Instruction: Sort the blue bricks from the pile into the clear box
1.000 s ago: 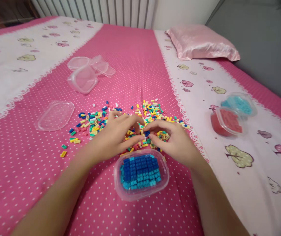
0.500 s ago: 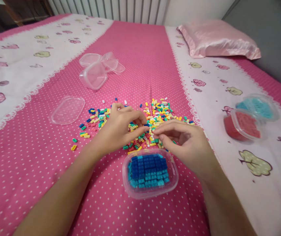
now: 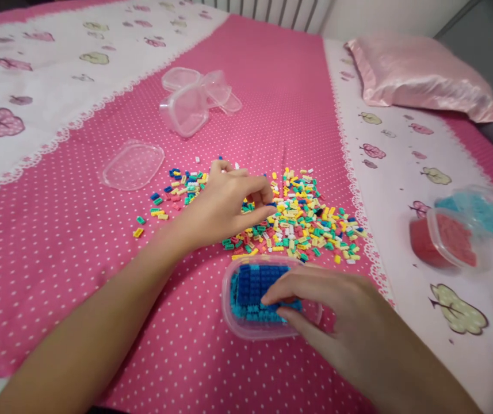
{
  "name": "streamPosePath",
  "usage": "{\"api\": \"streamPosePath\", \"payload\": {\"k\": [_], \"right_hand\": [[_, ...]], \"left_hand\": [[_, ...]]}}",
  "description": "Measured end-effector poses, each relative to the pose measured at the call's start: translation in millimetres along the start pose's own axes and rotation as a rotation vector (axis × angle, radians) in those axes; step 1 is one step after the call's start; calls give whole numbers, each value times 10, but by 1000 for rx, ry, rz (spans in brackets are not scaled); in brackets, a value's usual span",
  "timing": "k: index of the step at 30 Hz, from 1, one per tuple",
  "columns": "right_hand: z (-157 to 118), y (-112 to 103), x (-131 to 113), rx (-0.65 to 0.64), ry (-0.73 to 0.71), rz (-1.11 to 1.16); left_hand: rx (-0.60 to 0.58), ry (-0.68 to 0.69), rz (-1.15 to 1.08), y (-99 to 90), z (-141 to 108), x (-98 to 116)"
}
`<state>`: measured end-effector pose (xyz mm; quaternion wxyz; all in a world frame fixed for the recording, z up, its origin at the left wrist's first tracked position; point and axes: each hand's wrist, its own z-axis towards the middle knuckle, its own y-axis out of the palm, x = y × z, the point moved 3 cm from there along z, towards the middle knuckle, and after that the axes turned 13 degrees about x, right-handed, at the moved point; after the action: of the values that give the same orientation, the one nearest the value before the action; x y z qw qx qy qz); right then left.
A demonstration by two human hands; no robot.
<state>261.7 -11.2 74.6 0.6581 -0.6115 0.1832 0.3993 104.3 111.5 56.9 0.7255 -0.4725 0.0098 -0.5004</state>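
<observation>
A clear plastic tub [image 3: 229, 322] holds rows of dark blue and light blue toy building bricks [image 3: 250, 286]. My right hand [image 3: 336, 310] reaches over the tub, its thumb and index finger pinched around a dark blue brick at the top of the rows; the fingers partly hide it. My left hand [image 3: 237, 198] hovers over a loose pile of mixed bricks [image 3: 298, 221] in yellow, green, white, red and blue. Between its thumb and fingertips a small dark blue brick [image 3: 271, 204] shows.
A clear lid [image 3: 133, 165] lies left of the pile. Farther back are several clear empty tubs and lids [image 3: 190, 112]. To the right sit a tub of red bricks [image 3: 440, 238] and one of turquoise bricks [image 3: 473, 210]. A pink pillow [image 3: 419, 75] rests on the bed.
My right hand has moved from beside my left hand at the pile down to the tub. My left hand stays over the pile. The view has shifted and tilted slightly.
</observation>
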Motion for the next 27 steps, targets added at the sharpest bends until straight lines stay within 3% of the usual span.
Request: {"api": "streamPosePath", "payload": {"k": [6,12,27], "right_hand": [[-72,51,-2,0,43,-171],[-68,93,-14,35,9,-188],[-92,138,105,-16,24,-275]], "left_hand": [[4,-1,4,21,-21,-13],[-3,3,7,15,-25,-9],[2,6,-7,19,-30,-10]]}}
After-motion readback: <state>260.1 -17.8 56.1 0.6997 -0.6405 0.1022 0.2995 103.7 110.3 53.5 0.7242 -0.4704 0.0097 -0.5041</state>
